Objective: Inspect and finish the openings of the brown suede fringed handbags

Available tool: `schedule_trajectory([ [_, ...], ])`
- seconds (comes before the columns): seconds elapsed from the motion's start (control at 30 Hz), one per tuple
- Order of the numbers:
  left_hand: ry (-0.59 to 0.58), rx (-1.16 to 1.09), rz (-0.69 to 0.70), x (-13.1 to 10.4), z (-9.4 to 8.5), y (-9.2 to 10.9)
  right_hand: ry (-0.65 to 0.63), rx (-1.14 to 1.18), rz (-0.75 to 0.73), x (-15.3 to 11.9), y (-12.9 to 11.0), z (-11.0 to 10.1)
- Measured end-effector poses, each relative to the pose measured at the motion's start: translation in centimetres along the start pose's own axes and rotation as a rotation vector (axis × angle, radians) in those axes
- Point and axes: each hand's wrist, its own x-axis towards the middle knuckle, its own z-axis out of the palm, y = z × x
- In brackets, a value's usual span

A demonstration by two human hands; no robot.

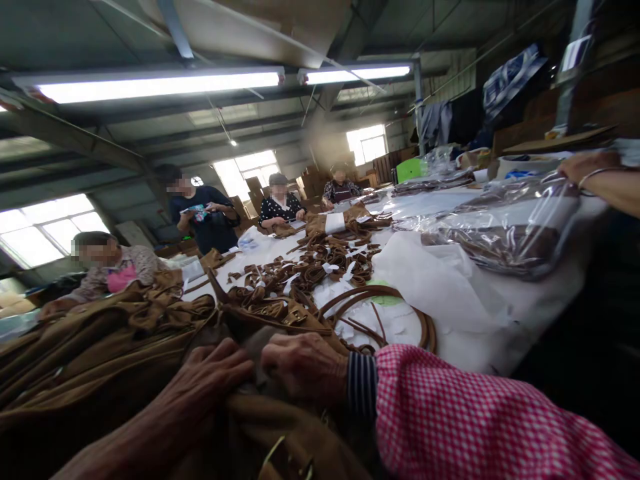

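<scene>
A brown cloth bag [295, 433] with metal fittings lies in front of me at the bottom, its opening dark. My left hand [217, 370] comes from the lower left, fingers bent over the bag's edge and gripping it. Close beside it, my right hand [305, 363], in a striped cuff and pink checked sleeve, is closed on the bag's edge; its fingertips are hidden. More brown bags [90, 347] are heaped at the left. Just beyond my hands lie brown straps [300, 267] in coils, with white paper tags among them.
Plastic-wrapped brown goods [520, 233] lie on the white table [500, 333] at the right, touched by another person's hand [593, 167] with a bracelet. White sheeting [440, 273] covers part of the table. Several people are around the far and left sides.
</scene>
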Motion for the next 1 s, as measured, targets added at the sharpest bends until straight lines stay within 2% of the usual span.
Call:
schedule_trajectory([
  [0.1,0.092,-0.014,-0.012,-0.4,1.3,1.1,0.084,-0.060,0.162,-2.3,2.8,-4.1],
  [0.17,0.181,-0.043,0.013,-1.0,2.4,1.3,0.072,-0.270,0.394,-4.7,5.6,-6.9],
  [0.23,0.285,-0.064,0.021,-1.8,3.7,1.3,-0.060,-0.517,0.565,-7.2,8.7,-8.9],
  [0.27,0.346,-0.070,0.011,-2.1,4.5,1.4,-0.159,-0.622,0.601,-8.4,10.0,-9.4],
  [0.37,0.517,-0.079,-0.033,-2.6,6.6,1.8,-0.309,-0.682,0.584,-11.1,12.7,-9.0],
  [0.43,0.571,-0.086,-0.040,-2.7,7.5,2.1,-0.358,-0.708,0.563,-11.9,13.5,-8.0],
  [0.57,0.595,-0.107,-0.015,-2.5,7.5,2.5,-0.432,-0.761,0.542,-11.2,14.0,-6.5],
  [0.7,0.596,-0.133,0.011,-2.4,7.1,2.6,-0.497,-0.752,0.506,-10.0,14.5,-6.6],
  [0.83,0.593,-0.148,-0.004,-2.4,7.1,2.8,-0.473,-0.731,0.519,-10.0,14.8,-7.1],
  [1.0,0.570,-0.168,-0.007,-2.5,7.0,2.9,-0.312,-0.696,0.654,-11.5,15.3,-8.0],
])
